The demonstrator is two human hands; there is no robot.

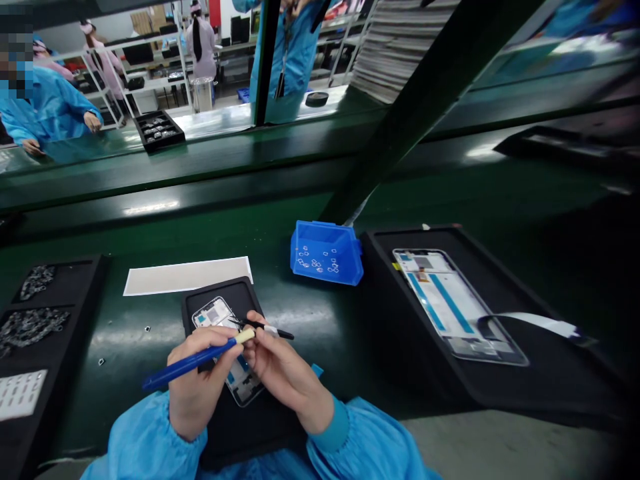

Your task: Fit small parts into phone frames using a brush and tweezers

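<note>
My left hand (197, 380) is closed around a blue pen-like tool (185, 367) with a cream tip. The tip meets the fingers of my right hand (287, 377), which grips black tweezers (280, 332) with a pale band. Whether a tiny part sits between the fingertips cannot be made out. Both hands are above a phone frame (243, 387) with blue strips, partly hidden by them. It lies in a black foam tray (245, 433) at the table's front edge.
A blue bin (325, 230) holds several small square rings. To the right, another phone frame (450, 293) lies on a black tray (560, 380). A partitioned tray (60, 347) of small dark parts is left. A pale strip (187, 275) lies behind; a slanted post (400, 133) rises beyond the bin.
</note>
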